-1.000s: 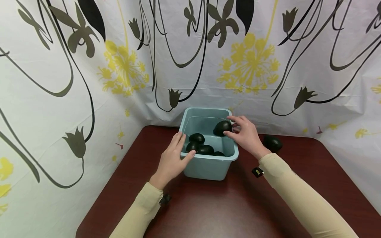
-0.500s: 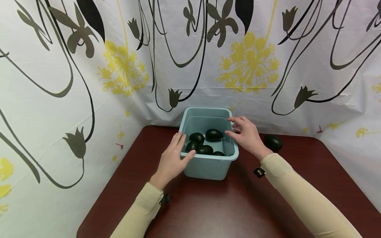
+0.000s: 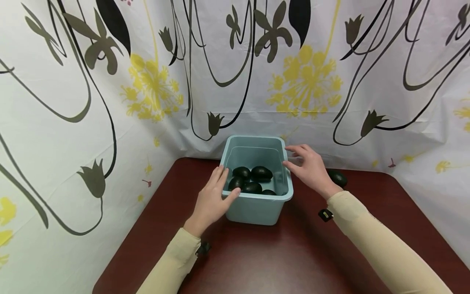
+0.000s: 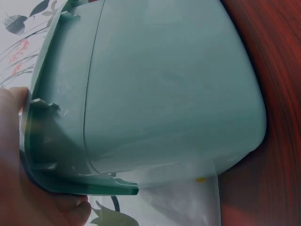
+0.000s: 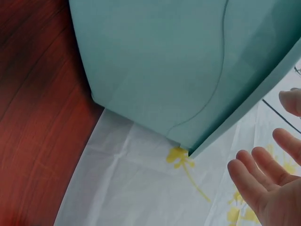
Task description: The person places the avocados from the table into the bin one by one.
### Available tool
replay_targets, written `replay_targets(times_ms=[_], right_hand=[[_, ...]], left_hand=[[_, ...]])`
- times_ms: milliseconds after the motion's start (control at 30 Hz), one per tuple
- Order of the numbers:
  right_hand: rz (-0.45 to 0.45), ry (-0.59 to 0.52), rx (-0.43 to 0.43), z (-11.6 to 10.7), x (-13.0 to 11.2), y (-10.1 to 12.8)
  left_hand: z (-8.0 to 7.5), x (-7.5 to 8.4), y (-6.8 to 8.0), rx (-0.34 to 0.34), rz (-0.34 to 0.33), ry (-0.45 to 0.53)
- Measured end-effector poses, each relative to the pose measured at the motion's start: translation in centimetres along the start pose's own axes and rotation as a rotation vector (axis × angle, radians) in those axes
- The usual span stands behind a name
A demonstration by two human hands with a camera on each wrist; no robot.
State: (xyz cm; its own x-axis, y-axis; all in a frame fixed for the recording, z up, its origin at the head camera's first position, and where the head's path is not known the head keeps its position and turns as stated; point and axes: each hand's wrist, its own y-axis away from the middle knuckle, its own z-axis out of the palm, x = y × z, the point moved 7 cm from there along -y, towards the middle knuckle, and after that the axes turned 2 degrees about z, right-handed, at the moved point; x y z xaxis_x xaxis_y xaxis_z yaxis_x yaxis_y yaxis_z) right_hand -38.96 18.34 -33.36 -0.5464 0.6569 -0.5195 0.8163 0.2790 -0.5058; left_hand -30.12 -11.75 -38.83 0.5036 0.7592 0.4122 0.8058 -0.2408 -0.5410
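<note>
A light blue plastic bin (image 3: 253, 211) stands on the table with several dark avocados (image 3: 252, 188) in its front half. One avocado (image 3: 261, 173) lies a little behind the others, on the bin's floor. My left hand (image 3: 210, 200) rests on the bin's left front corner, fingers extended along the rim; the left wrist view shows its fingertips at the rim of the bin (image 4: 174, 80). Beside the right rim, my right hand (image 3: 311, 169) holds nothing, its fingers and thumb spread apart. In the right wrist view its fingers (image 5: 254, 181) are clear of the bin wall.
Another avocado (image 3: 337, 178) sits on the dark red-brown table (image 3: 257, 257) to the right of the bin, partly behind my right wrist. A white curtain (image 3: 235, 98) with printed flowers hangs right behind the table and along its left side.
My right hand let go of an avocado, which dropped from near the right rim to the bin's floor. The hand then shifted slightly right, off the bin. The left hand stayed put.
</note>
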Motion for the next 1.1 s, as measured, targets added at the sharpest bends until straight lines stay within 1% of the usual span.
replay_targets(times_ms=[167,400,700,900,1100], right_hand=[[-0.002,0.055,0.018,-0.7,0.6,0.1],[0.003,0.083,0.026,-1.5,1.9,0.3],[0.051,0.162,0.0,-2.4,4.4,1.2],[0.082,0.191,-0.019,-3.0,6.1,1.6],[0.118,0.215,-0.051,-3.3,8.3,2.3]], left_hand=[[0.0,0.0,0.0,-0.006,0.004,0.001],[-0.3,0.0,-0.1,0.007,0.01,-0.002],[0.0,-0.1,0.0,-0.014,-0.001,-0.002],[0.0,0.0,-0.1,-0.005,0.008,-0.002],[0.0,-0.1,0.0,-0.019,-0.004,-0.004]])
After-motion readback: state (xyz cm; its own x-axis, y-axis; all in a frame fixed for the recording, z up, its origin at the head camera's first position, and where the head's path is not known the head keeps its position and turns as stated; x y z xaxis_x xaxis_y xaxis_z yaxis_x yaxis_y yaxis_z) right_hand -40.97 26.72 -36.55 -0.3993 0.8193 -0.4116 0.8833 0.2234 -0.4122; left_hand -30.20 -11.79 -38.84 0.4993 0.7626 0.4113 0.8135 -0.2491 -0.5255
